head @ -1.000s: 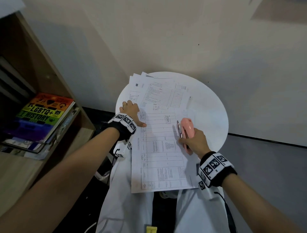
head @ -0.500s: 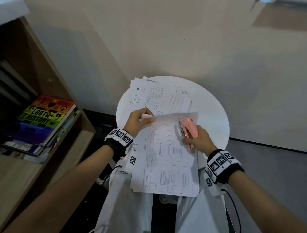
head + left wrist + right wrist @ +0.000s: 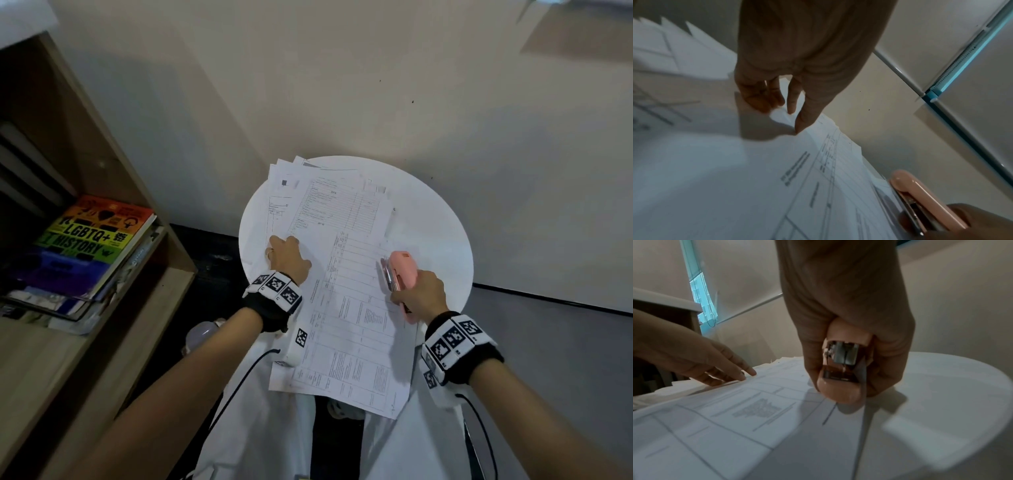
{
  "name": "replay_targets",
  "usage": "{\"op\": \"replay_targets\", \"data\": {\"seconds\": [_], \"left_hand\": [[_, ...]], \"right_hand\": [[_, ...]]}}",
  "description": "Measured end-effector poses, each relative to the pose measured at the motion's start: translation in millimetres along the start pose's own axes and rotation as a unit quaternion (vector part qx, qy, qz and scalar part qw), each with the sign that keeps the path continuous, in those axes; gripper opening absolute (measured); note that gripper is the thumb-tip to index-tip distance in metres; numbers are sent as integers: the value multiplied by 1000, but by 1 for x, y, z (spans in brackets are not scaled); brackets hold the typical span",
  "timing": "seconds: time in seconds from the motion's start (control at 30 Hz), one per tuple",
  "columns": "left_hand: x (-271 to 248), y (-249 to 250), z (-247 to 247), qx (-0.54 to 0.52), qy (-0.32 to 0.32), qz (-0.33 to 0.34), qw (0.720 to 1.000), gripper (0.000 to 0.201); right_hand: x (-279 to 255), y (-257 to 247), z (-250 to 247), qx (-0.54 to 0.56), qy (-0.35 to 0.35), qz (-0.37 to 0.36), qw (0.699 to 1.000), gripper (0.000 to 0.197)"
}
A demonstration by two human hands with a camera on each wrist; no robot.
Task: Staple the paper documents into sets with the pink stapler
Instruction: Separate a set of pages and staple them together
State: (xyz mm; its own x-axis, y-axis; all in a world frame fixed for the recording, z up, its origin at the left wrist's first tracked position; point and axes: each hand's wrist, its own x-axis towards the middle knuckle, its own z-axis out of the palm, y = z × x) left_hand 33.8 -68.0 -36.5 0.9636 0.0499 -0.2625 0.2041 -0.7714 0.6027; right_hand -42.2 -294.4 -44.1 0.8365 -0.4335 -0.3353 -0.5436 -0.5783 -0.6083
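A small round white table (image 3: 442,236) carries printed paper sheets. The nearest form sheet (image 3: 352,329) lies flat and hangs over the table's near edge. A fanned stack of more sheets (image 3: 329,202) lies behind it. My left hand (image 3: 286,257) rests with straight fingers on the left corner of the papers, fingertips (image 3: 791,110) touching the sheet. My right hand (image 3: 418,294) grips the pink stapler (image 3: 404,270) at the right edge of the near sheet. The stapler (image 3: 840,391) hovers just over the paper, its metal underside towards the wrist camera.
A wooden shelf (image 3: 144,308) stands close on the left, with a rainbow-covered book (image 3: 92,236) on top of a pile. A pale wall rises right behind the table. My lap in white clothing (image 3: 274,428) is under the overhanging sheet.
Half a second ago my left hand pinched the top edge of a sheet and held it raised. Now the sheets lie flat and that hand rests on their left corner. The stapler hand barely moved.
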Motion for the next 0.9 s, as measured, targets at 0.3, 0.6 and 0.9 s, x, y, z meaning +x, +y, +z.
{"op": "replay_targets", "data": {"seconds": [0.3, 0.6, 0.9], "left_hand": [[-3, 20, 9, 29, -8, -92, 995, 36], [-12, 13, 20, 33, 54, -59, 996, 42], [-26, 11, 17, -109, 64, -80, 989, 34]], "right_hand": [[-3, 3, 1, 21, 2, -4, 1000, 37], [-2, 5, 1, 22, 4, -10, 1000, 37], [-3, 9, 3, 29, 10, -18, 999, 37]]}}
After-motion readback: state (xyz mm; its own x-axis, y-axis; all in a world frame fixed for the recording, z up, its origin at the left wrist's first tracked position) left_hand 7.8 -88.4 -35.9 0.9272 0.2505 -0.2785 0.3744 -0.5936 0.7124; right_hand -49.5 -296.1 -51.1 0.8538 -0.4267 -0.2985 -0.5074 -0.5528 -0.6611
